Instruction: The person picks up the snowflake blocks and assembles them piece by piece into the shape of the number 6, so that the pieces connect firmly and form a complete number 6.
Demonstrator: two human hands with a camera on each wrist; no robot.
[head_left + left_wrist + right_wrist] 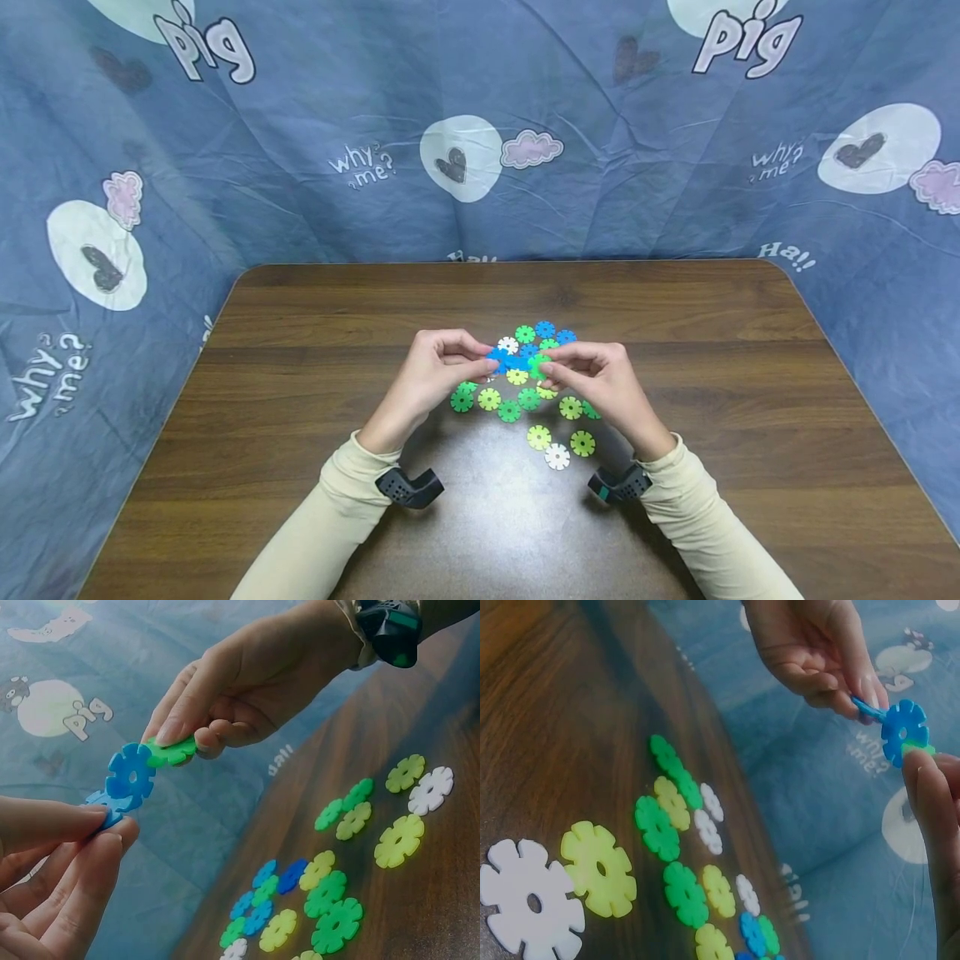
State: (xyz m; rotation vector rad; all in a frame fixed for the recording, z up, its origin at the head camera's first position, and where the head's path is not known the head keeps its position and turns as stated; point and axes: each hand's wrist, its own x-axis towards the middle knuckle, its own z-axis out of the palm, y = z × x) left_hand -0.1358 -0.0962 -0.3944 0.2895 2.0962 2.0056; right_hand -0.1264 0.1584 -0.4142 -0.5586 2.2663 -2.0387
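Above the table, several slotted, flower-shaped plastic discs are joined into a short chain between the two hands. My left hand (431, 375) pinches a blue disc (114, 801) at one end, between thumb and fingers. Joined edge-on to it is a second blue disc (139, 759), facing the left wrist camera. At the other end my right hand (603, 379) pinches a green disc (172, 753), which meets that blue disc at its rim. In the right wrist view, the right hand's fingertips mostly hide the green disc.
Loose discs lie scattered on the wooden table (300, 333) below the hands. Among them are a white disc (551, 463), a yellow disc (577, 451) and a green disc (457, 407). A blue printed cloth (525, 225) hangs behind the table.
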